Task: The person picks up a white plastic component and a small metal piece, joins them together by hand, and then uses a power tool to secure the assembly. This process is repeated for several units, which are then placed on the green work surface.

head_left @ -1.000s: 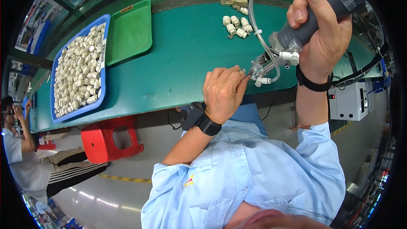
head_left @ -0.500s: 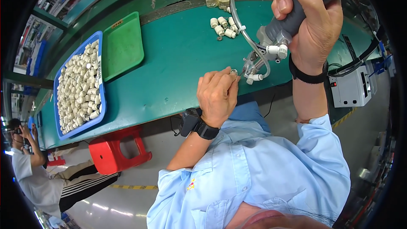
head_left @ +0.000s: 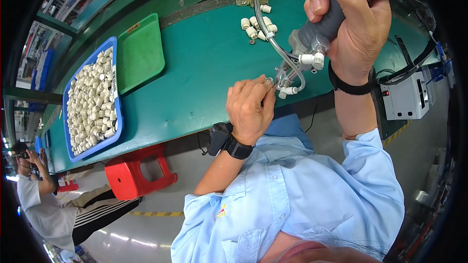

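Observation:
My right hand (head_left: 358,31) is wrapped round a dark grey powered screwdriver (head_left: 324,27), tilted so its metal nose points down to the left. White fittings and a clear hose (head_left: 273,36) are attached near that nose. Close to the green bench top, my left hand (head_left: 249,107) pinches a small cylindrical part with a shiny round end (head_left: 268,81). Most of this part is hidden by the fingers. The screwdriver's tip is right beside it; whether they touch, I cannot tell.
A blue tray (head_left: 120,129) heaped with white cylindrical parts stands on the left, beside a green tray (head_left: 142,51). Several loose white parts (head_left: 251,32) lie farther back. A red stool (head_left: 127,178), a white box (head_left: 407,98) and another person (head_left: 41,207) are around the bench.
The screwdriver in my right hand has shifted left, bringing its tip closer to the part in my left hand. My left hand has hardly moved.

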`<state>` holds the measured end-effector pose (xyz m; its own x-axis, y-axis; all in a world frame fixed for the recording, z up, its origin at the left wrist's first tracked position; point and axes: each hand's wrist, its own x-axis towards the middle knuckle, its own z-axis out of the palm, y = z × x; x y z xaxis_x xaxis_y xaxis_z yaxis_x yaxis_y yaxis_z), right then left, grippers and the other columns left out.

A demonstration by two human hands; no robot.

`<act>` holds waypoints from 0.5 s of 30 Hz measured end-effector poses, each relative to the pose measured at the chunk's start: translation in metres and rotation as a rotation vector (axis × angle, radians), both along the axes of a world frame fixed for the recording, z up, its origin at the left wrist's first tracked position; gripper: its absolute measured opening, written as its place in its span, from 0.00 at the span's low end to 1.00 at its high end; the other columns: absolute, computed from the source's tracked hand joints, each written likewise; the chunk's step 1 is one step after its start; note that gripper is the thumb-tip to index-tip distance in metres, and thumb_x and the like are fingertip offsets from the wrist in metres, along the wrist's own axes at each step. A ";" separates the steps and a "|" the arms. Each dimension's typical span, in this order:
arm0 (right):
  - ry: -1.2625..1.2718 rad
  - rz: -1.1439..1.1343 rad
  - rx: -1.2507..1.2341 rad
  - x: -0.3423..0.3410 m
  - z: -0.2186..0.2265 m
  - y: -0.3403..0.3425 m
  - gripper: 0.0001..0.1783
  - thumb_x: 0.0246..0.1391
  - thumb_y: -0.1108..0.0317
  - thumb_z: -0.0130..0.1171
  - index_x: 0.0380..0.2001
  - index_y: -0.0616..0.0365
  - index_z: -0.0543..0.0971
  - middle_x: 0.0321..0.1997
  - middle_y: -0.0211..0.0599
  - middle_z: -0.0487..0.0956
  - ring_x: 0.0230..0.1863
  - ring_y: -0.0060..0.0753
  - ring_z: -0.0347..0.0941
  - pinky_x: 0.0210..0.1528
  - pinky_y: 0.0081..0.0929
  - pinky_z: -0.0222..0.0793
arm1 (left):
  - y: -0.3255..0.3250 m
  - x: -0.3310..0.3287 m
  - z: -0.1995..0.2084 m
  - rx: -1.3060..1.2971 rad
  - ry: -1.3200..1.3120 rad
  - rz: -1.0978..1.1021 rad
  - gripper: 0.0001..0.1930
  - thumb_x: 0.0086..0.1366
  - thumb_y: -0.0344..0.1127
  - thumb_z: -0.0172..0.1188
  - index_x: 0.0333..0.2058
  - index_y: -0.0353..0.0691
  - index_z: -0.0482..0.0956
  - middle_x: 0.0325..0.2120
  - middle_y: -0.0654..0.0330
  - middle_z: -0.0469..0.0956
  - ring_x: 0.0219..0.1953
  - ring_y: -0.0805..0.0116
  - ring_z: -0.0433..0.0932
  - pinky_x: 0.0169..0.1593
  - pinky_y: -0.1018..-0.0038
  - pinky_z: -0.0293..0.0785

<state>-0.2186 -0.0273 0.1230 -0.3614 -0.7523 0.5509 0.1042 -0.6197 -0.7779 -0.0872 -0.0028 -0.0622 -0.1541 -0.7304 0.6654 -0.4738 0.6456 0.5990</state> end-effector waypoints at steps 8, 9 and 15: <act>0.014 0.003 0.013 0.002 0.002 0.002 0.11 0.56 0.73 0.60 0.40 0.69 0.76 0.18 0.33 0.74 0.15 0.22 0.69 0.19 0.19 0.68 | 0.001 0.000 0.002 0.002 0.006 0.000 0.06 0.52 0.27 0.70 0.29 0.41 0.82 0.36 0.58 0.86 0.37 0.60 0.80 0.39 0.67 0.69; 0.014 0.003 0.013 0.002 0.002 0.002 0.11 0.56 0.73 0.60 0.40 0.69 0.76 0.18 0.33 0.74 0.15 0.22 0.69 0.19 0.19 0.68 | 0.001 0.000 0.002 0.002 0.008 -0.001 0.06 0.52 0.27 0.70 0.29 0.41 0.82 0.36 0.58 0.85 0.37 0.60 0.80 0.39 0.67 0.70; 0.027 -0.005 0.019 0.004 0.003 0.003 0.10 0.56 0.72 0.60 0.39 0.69 0.77 0.17 0.33 0.74 0.14 0.22 0.69 0.19 0.19 0.68 | 0.002 0.000 0.003 0.006 0.014 0.000 0.06 0.53 0.27 0.70 0.30 0.41 0.82 0.36 0.57 0.85 0.37 0.60 0.80 0.40 0.66 0.70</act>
<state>-0.2148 -0.0245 0.1255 -0.3505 -0.7608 0.5462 0.0792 -0.6051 -0.7922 -0.0867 -0.0008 -0.0592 -0.1447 -0.7347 0.6628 -0.4656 0.6416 0.6095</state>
